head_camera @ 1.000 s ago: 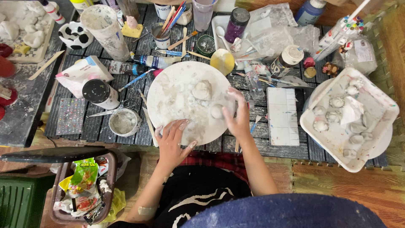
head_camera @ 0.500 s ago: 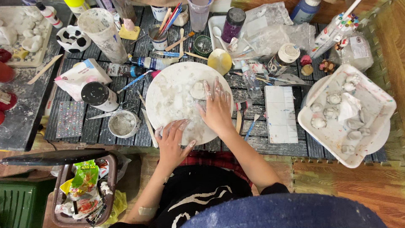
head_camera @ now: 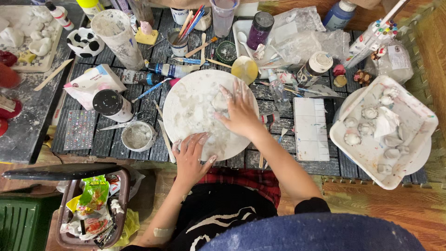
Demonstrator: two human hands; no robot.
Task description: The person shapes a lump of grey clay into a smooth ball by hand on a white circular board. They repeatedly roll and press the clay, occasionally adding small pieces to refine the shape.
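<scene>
I see a round white plaster-smeared board (head_camera: 197,114) lying flat at the centre of the frame, on the dark slatted work surface. Its face is mottled grey-white with dried streaks. A small pale lump of white clay (head_camera: 218,101) sits on it, right of its middle, pressed low against the surface and partly hidden, so I cannot tell its full shape. The board's lower edge reaches the near side of the work surface.

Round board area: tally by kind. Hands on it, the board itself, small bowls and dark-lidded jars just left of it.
Hands on it: 2, left hand, right hand
Round white board: 1
Small bowl: 1
Dark-lidded jar: 1
Total: 5
</scene>
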